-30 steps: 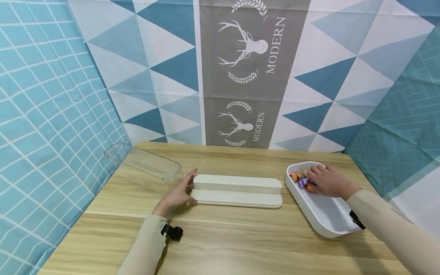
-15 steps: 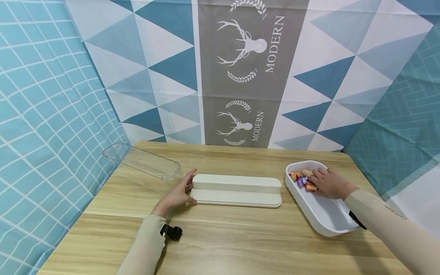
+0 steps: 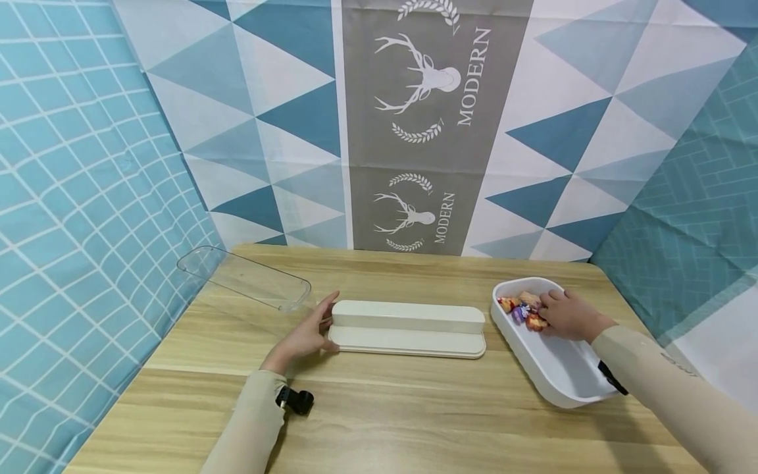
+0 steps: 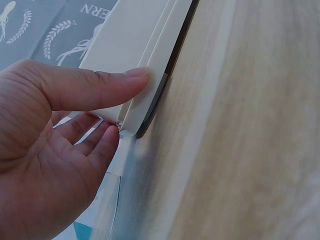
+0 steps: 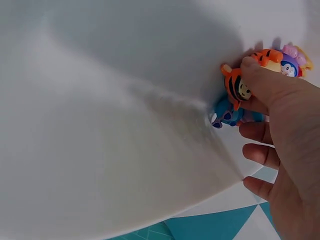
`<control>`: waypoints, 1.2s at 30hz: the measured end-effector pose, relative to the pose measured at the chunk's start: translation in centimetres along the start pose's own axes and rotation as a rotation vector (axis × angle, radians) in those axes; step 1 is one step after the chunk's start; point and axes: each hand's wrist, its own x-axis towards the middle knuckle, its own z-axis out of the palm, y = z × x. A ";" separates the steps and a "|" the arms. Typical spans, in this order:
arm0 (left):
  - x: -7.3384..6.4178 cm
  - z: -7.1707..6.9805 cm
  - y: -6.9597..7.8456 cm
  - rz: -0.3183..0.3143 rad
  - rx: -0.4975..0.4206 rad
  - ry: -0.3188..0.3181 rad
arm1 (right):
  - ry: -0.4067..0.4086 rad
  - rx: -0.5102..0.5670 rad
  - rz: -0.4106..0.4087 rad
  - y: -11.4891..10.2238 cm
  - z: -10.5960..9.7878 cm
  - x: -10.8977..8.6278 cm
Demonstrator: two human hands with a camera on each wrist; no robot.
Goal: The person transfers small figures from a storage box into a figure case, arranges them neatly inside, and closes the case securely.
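Observation:
In the head view my left hand (image 3: 304, 336) holds the left end of a white two-step display stand (image 3: 408, 340) on the table. Its thumb lies on the lower step's edge in the left wrist view, fingers at the end wall. At the right, my right hand (image 3: 571, 317) reaches into a white oblong bin (image 3: 559, 398) with small colourful figurines. In the right wrist view thumb and index finger pinch an orange striped tiger figurine (image 5: 234, 85); the other fingers are spread. A blue figurine (image 5: 227, 114) lies beneath it, and a purple one (image 5: 289, 67) lies beyond.
A clear plastic cover (image 3: 254, 282) lies at the table's back left, reaching over its left edge. Patterned cloth (image 3: 408, 131) hangs behind the wooden table (image 3: 403, 421) and on both sides. More figurines (image 3: 518, 308) lie at the bin's far end.
My right hand has shifted slightly right and back from the figurines in the bin, so more of them show. The left hand and the stand stay in place.

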 end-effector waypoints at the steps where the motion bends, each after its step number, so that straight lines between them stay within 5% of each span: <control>1: 0.0 0.0 0.0 -0.001 0.000 0.000 | -0.002 0.002 0.002 0.0 0.0 0.0; 20: 0.0 -0.1 0.1 0.005 -0.010 -0.010 | 0.025 0.160 0.100 0.3 -1.1 -0.3; 36: -0.3 -0.2 0.3 0.002 -0.012 -0.010 | -0.008 0.672 0.212 1.1 -2.1 -0.5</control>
